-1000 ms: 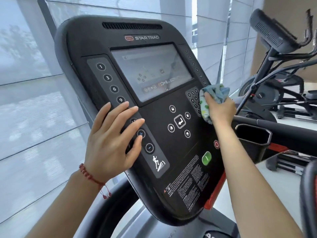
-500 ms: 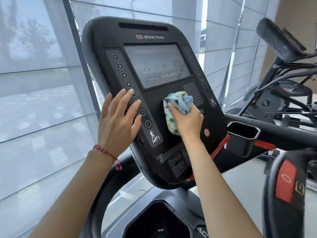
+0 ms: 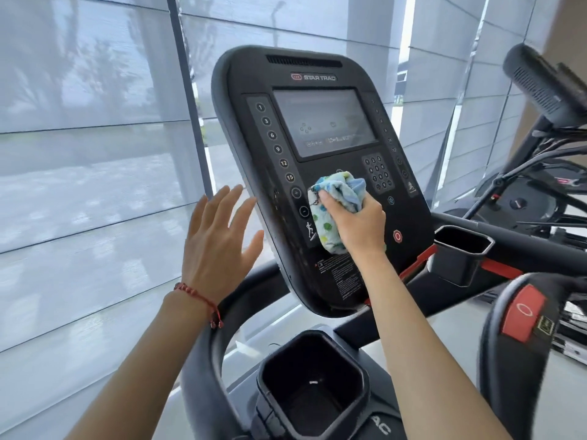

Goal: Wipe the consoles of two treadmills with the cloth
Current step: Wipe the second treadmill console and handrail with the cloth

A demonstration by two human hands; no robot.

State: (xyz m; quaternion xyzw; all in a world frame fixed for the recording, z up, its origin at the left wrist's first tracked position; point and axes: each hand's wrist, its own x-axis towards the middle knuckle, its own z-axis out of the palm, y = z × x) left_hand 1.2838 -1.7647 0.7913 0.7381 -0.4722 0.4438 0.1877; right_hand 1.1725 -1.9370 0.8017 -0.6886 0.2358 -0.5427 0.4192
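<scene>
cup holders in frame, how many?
2. One cup holder sits bottom centre, below the console. The other cup holder is on the right, beside the console's lower right edge. More may be hidden behind the console or out of frame.

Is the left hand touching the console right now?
Apart. The head view shows the left hand open beside the console, with window blind visible between its fingertips and the console's left edge.

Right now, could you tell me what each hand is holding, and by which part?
The right hand grips the bunched spotted cloth around its middle, against the treadmill console. The left hand is open and holds nothing.
</scene>
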